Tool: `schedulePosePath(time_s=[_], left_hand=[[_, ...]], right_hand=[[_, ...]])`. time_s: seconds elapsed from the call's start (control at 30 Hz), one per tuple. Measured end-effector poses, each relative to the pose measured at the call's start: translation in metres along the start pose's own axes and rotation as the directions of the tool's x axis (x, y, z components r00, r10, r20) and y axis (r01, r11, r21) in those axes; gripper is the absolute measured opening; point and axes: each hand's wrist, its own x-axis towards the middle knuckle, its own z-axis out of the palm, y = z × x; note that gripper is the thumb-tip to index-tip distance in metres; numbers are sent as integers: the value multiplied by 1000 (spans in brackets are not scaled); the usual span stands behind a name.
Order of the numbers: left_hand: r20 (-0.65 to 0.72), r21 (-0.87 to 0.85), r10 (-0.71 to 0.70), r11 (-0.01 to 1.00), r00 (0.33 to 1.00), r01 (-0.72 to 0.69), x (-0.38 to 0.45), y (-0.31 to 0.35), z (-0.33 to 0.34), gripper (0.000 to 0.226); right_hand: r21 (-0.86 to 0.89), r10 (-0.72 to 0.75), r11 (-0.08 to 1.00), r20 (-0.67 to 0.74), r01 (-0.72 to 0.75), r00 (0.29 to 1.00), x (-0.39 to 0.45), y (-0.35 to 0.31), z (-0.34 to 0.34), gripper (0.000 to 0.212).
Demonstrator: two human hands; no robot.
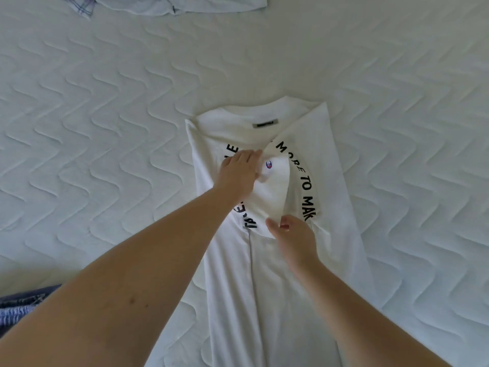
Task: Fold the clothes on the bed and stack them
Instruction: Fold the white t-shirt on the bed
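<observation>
A white T-shirt (328,247) with curved black lettering lies lengthwise on the bed, collar away from me, both sides folded in toward the middle. A short sleeve with a small round logo lies folded across its centre. My left hand (239,173) rests on the shirt with its fingertips at the sleeve's upper edge near the logo. My right hand (292,238) pinches the sleeve's lower corner between thumb and fingers.
The quilted white mattress (119,128) spreads out on all sides of the shirt. A pale blue garment (169,5) lies at the far edge, top left. Dark blue and striped cloth (18,308) shows at the lower left edge.
</observation>
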Motion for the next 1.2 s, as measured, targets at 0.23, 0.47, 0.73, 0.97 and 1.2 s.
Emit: schedulePosePath(time_s=[0.23,0.47,0.73,0.97,1.2], left_hand=[[93,94,-1,996,996,-8,13,-5,3,86],[89,-191,-216,954,972,229,44,13,-2,51],[101,-543,-204,809,974,225,69,39,-28,17],[-45,-616,-110,785,993,59,74,69,-38,15],[-67,-650,-185,753,980,98,90,93,-55,7]], right_hand=[[115,146,981,88,-156,985,-12,25,19,23],[380,250,869,218,-318,943,-12,17,12,17],[669,465,522,297,-529,834,0,18,-6,26],[842,390,321,299,-433,871,4,20,-30,16],[939,285,-7,333,-345,899,9,17,-54,30]])
